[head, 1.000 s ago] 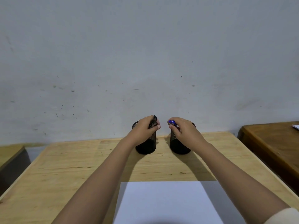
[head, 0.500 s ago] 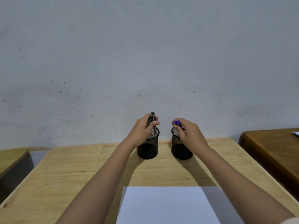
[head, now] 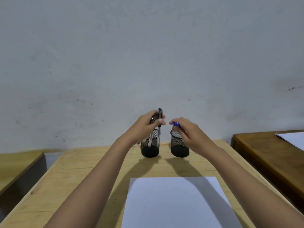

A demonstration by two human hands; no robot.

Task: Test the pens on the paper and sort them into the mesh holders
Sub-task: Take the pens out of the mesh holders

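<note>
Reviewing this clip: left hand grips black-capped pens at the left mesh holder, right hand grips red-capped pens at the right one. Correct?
Only the colour is wrong: the head view shows the right hand gripping blue-capped pens, not red-capped. The left hand does grip black-capped pens at the left mesh holder.

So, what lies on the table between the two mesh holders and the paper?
Only bare table wood with the arms' shadows on it, in the head view.

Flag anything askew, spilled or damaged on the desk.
Nothing stands out. The left mesh holder and right mesh holder stand upright, the paper lies flat and unmarked. The left hand grips dark-capped pens, the right hand blue-capped pens.
</note>
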